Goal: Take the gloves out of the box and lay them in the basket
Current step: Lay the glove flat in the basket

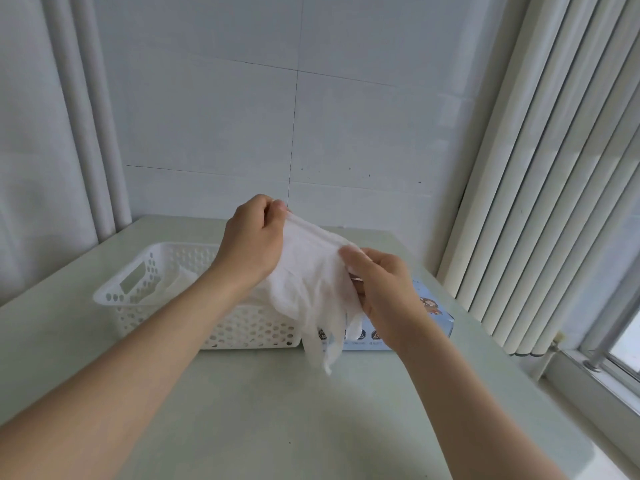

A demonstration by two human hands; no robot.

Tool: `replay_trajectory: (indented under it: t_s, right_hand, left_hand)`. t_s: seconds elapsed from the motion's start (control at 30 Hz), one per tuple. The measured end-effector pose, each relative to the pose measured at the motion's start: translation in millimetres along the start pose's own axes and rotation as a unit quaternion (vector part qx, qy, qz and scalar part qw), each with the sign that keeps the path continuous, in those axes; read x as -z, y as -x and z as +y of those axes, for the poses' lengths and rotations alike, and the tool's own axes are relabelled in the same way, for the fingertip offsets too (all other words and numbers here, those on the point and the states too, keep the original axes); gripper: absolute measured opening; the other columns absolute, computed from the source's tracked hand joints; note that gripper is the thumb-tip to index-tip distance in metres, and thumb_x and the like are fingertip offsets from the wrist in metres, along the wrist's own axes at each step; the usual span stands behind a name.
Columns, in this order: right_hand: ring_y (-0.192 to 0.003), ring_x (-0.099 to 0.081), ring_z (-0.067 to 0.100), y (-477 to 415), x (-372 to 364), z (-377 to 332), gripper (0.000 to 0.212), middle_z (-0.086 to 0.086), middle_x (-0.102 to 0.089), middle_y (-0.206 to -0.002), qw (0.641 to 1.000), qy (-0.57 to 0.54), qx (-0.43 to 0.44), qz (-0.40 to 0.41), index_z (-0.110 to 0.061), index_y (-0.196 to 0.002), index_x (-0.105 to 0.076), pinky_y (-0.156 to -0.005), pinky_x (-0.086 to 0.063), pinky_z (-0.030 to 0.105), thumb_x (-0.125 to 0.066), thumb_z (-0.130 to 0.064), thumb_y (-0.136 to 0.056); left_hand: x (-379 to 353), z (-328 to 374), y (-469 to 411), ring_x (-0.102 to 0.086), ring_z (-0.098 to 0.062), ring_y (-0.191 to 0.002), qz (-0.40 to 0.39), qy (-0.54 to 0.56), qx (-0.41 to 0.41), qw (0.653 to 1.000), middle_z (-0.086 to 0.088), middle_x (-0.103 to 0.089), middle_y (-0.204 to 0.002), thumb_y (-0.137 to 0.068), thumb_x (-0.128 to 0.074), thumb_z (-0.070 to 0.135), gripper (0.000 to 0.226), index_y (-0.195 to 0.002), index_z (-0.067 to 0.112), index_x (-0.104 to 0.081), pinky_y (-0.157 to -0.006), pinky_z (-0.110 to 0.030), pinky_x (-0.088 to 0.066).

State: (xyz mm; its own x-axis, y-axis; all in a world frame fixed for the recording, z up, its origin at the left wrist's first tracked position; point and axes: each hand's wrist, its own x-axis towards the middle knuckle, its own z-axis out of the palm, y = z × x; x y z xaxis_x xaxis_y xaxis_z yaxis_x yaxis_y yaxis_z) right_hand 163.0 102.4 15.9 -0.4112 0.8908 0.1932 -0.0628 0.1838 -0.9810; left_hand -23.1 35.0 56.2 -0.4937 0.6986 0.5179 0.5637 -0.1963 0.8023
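White, thin, see-through glove (311, 289), one as far as I can tell, held up in the air between two hands; layers are hard to count. Left hand (251, 242): fingers curled, thumb and fingertips pinching the top edge of the cuff. Right hand (388, 296): fingers curled round the glove's right edge, lower than the left hand. The cuff is stretched on a slant between the two hands. The glove's fingers hang down limp, in front of the spot where the basket and box meet, above the surface (277, 410).

One white plastic basket (114, 299), perforated walls, handle cut-out on its left end, stands on the surface, left of centre. Inside it lies some white crumpled material (180, 282), likely gloves, count unclear, partly hidden by the left forearm.

One light-blue box (438, 317) with a cartoon print, just right of the basket; whether they touch is hidden behind the glove. The right hand covers most of it, and its opening is not visible.

Surface is pale green. Behind it is a white tiled wall (346, 116); vertical blind slats (554, 168) and a window frame (609, 358) on the right.
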Motion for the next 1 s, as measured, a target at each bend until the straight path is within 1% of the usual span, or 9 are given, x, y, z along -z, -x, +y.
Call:
replay_trajectory:
  t_s: [0.1, 0.17, 0.27, 0.37, 0.47, 0.63, 0.73, 0.87, 1.0]
  right_hand:
    - [-0.079, -0.072, 0.030, 4, -2, -5, 0.035, 0.014, -0.078, -0.095, 0.998, 0.000, 0.025, 0.051, -0.002, -0.103, -0.071, -0.066, -0.056, 0.034, -0.059, -0.035, -0.105]
    - [-0.073, -0.069, 0.018, 7, -7, -7, 0.032, 0.005, -0.077, -0.086, 0.995, 0.016, 0.041, 0.084, -0.012, -0.108, -0.070, -0.062, -0.056, 0.028, -0.055, -0.040, -0.108]
    - [-0.068, -0.066, 0.009, 11, -11, -11, 0.031, -0.004, -0.073, -0.083, 0.997, 0.027, 0.035, 0.055, -0.018, -0.114, -0.068, -0.059, -0.052, 0.022, -0.064, -0.047, -0.102]
    - [-0.084, -0.078, 0.016, 14, -12, -13, 0.031, -0.001, -0.080, -0.094, 0.997, 0.069, 0.035, 0.022, -0.022, -0.114, -0.070, -0.071, -0.062, 0.032, -0.083, -0.036, -0.090]
    - [-0.089, -0.079, 0.021, 15, -18, -13, 0.023, 0.002, -0.082, -0.093, 0.995, 0.076, 0.053, 0.031, -0.021, -0.114, -0.070, -0.082, -0.063, 0.040, -0.080, -0.025, -0.094]
    - [-0.080, -0.073, 0.030, 2, -34, -17, 0.021, 0.012, -0.078, -0.097, 0.994, 0.054, 0.070, 0.059, -0.028, -0.119, -0.062, -0.069, -0.062, 0.042, -0.069, -0.022, -0.101]
    - [-0.083, -0.071, 0.019, -15, -45, -20, 0.033, 0.005, -0.072, -0.097, 0.984, 0.131, 0.098, 0.067, -0.033, -0.129, -0.055, -0.063, -0.055, 0.027, -0.070, -0.029, -0.099]
    - [-0.085, -0.065, 0.014, -37, -65, -20, 0.043, 0.000, -0.065, -0.095, 0.963, 0.243, 0.113, 0.031, -0.028, -0.131, -0.049, -0.061, -0.045, 0.023, -0.074, -0.026, -0.097]
    - [-0.087, -0.061, 0.013, -55, -85, -14, 0.043, -0.001, -0.065, -0.099, 0.935, 0.329, 0.131, -0.019, -0.027, -0.130, -0.051, -0.060, -0.044, 0.025, -0.076, -0.025, -0.096]
  left_hand:
    - [4, 2, -1, -0.042, -0.014, -0.066, -0.005, -0.008, -0.018, 1.000, 0.004, -0.048, -0.075, -0.112, -0.044, 0.034, 0.033, -0.093, 0.008, -0.052, -0.062, -0.032, -0.036]
    - [7, 2, -2, -0.043, -0.011, -0.064, -0.016, -0.013, -0.025, 0.999, 0.006, -0.047, -0.074, -0.111, -0.045, 0.035, 0.031, -0.098, 0.009, -0.053, -0.061, -0.029, -0.036]
    - [13, 2, -7, -0.042, -0.004, -0.053, -0.021, -0.024, -0.041, 0.999, 0.008, -0.045, -0.067, -0.110, -0.050, 0.036, 0.029, -0.097, 0.010, -0.055, -0.055, -0.024, -0.034]
    - [26, 2, -14, -0.045, 0.000, -0.051, 0.016, -0.067, -0.079, 0.995, 0.007, -0.047, -0.061, -0.108, -0.054, 0.035, 0.028, -0.093, 0.011, -0.056, -0.049, -0.015, -0.031]
    - [37, -3, -21, -0.047, 0.000, -0.054, 0.029, -0.106, -0.096, 0.989, 0.006, -0.046, -0.058, -0.108, -0.055, 0.034, 0.028, -0.095, 0.010, -0.057, -0.051, -0.013, -0.034]
    - [46, -23, -28, -0.048, -0.020, -0.074, 0.011, -0.164, -0.058, 0.985, 0.006, -0.048, -0.071, -0.111, -0.043, 0.031, 0.027, -0.104, 0.008, -0.053, -0.062, -0.033, -0.032]
    - [50, -38, -31, -0.047, -0.030, -0.089, -0.005, -0.237, -0.028, 0.971, -0.001, -0.053, -0.088, -0.113, -0.037, 0.027, 0.023, -0.109, 0.007, -0.048, -0.072, -0.038, -0.033]
    - [66, -57, -35, -0.052, -0.032, -0.076, -0.033, -0.320, 0.032, 0.946, -0.014, -0.053, -0.089, -0.113, -0.033, 0.029, 0.022, -0.107, 0.008, -0.037, -0.061, -0.040, -0.035]
    - [78, -70, -35, -0.056, -0.034, -0.084, -0.072, -0.426, 0.096, 0.897, -0.007, -0.046, -0.086, -0.110, -0.040, 0.016, 0.011, -0.111, 0.012, -0.030, -0.063, -0.039, -0.039]
